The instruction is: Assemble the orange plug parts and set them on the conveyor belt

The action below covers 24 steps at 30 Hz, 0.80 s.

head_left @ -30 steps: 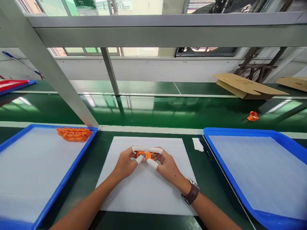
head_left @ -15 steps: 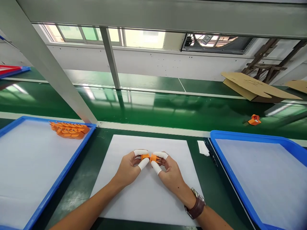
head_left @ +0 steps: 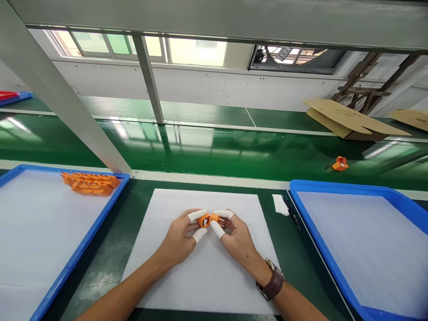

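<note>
Centrally, the orange plastic part (head_left: 215,218) sits between your two sets of fingertips, over the white sheet (head_left: 200,285). Your left hand (head_left: 179,243) closes its fingers on the left portion, thumb and index in white finger cots (head_left: 199,235); your right hand (head_left: 239,238) pinches the right portion likewise. Whether this is one hinged piece or two touching cannot be told. For good control, press lightly and evenly, steady both portions with small finger motions, and leave the meeting edges uncovered. Left of your fingers, clustered orange parts (head_left: 92,185) rest in a blue tray (head_left: 96,230); beyond them, rightward, lies a single orange piece (head_left: 340,165).
</note>
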Each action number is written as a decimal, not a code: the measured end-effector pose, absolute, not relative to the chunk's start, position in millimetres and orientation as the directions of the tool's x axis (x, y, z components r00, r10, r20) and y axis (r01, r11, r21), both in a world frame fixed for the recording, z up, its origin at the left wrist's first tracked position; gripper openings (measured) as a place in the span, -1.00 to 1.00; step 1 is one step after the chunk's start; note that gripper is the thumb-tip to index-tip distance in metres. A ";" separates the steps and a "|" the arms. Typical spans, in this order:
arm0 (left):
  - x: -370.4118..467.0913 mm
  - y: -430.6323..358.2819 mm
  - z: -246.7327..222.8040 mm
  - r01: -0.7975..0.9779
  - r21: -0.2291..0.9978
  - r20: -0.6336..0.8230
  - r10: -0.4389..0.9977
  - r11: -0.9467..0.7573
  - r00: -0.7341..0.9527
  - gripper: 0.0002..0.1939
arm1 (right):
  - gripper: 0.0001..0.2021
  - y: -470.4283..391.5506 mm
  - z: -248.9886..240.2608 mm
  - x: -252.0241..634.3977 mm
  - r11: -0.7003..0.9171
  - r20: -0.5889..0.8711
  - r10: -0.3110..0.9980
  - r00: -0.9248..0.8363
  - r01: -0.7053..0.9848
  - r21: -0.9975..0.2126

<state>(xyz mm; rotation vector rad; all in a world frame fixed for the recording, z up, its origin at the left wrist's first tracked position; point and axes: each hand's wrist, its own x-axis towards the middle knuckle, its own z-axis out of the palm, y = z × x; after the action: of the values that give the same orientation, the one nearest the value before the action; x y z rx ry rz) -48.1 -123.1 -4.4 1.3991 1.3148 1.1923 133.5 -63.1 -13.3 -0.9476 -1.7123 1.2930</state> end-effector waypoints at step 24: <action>-41.4 -123.5 -10.5 0.569 0.793 0.325 0.941 -0.219 -0.091 -0.62 | -0.81 -65.3 -4.9 135.5 0.225 0.130 0.832 -0.540 0.114 -0.968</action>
<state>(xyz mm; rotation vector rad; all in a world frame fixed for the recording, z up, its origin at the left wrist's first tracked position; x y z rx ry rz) -41.4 -123.5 -10.5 1.7833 1.6381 1.2394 135.5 -65.3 -4.9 -0.8731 -1.8298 1.3624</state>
